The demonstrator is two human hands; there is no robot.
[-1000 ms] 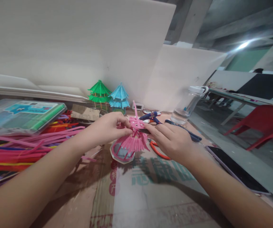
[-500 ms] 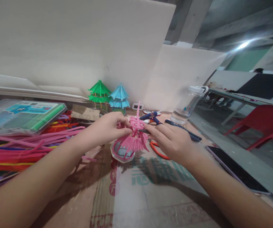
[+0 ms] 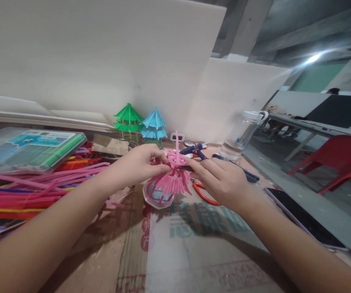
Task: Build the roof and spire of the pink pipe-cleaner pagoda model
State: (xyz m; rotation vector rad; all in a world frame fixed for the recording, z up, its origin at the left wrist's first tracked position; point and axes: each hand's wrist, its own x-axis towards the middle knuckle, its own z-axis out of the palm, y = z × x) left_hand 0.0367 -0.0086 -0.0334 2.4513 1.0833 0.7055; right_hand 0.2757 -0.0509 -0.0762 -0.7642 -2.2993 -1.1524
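Note:
A pink pavilion model made of pipe cleaners stands in front of me on a small octagonal base. Its lower roof fans out in strips, and one pink pipe cleaner sticks straight up from the top. My left hand pinches the upper ring of the model from the left, thumb against fingers. From the right, my right hand has its fingers closed on the same upper part. The right fingertips partly cover where they touch it.
Bundles of coloured pipe cleaners and a clear plastic case lie left. Green and blue pavilion models stand behind. Orange-handled pliers, a glue gun, a water bottle and a phone are right.
The upright pink pipe cleaner leans very slightly further left. Both hands keep nearly the same place and grip on the model.

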